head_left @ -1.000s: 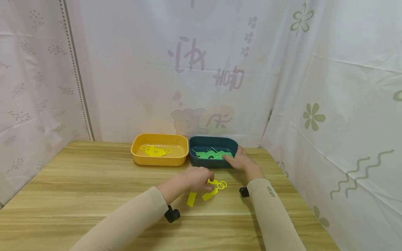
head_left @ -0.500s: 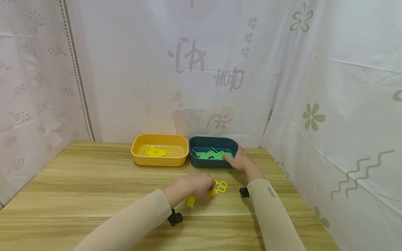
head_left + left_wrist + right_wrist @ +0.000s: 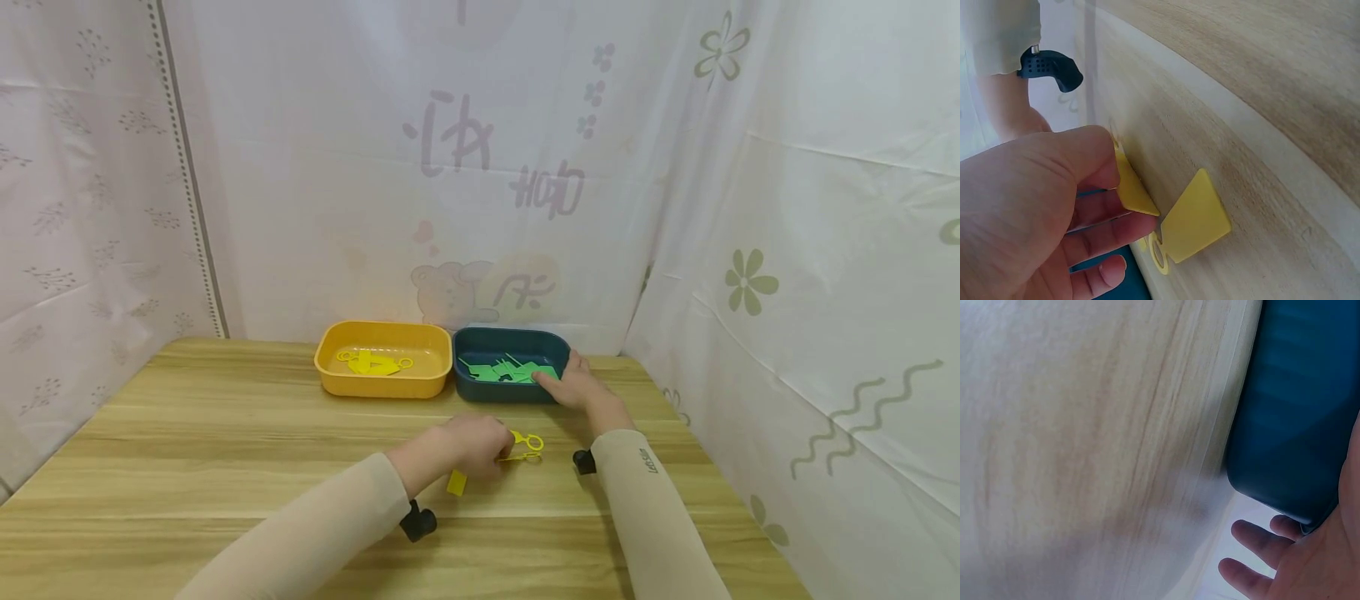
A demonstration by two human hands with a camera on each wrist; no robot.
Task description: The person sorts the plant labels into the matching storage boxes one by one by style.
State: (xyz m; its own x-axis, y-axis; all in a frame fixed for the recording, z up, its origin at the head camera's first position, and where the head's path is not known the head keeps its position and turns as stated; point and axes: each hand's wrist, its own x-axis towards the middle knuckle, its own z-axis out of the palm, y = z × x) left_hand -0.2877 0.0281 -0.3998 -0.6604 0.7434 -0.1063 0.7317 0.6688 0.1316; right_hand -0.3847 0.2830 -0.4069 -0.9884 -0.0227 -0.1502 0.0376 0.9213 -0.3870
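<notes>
My left hand (image 3: pixel 476 442) is low over the table in front of the bins. Between thumb and fingers it pinches a flat yellow tag (image 3: pixel 1132 184), held on edge and partly hidden by the fingers. Beside it on the wood lies another yellow tag (image 3: pixel 1197 219) with a ring at one end. In the head view, a yellow tag end (image 3: pixel 457 482) shows below the hand and a yellow ring (image 3: pixel 535 442) to its right. My right hand (image 3: pixel 577 385) holds the right end of the dark blue bin (image 3: pixel 468 389), thumb over the rim, fingers outside.
Several flat green pieces (image 3: pixel 517 371) lie in the blue bin. A yellow-orange bin (image 3: pixel 382 387) stands against its left side, with several yellow tags (image 3: pixel 371 362) inside. Patterned curtains (image 3: pixel 300 167) hang behind and at both sides of the wooden table (image 3: pixel 225 433).
My left hand has moved slightly right and down and taken hold of a yellow tag, which now tilts up from the table. The right hand stays at the blue bin.
</notes>
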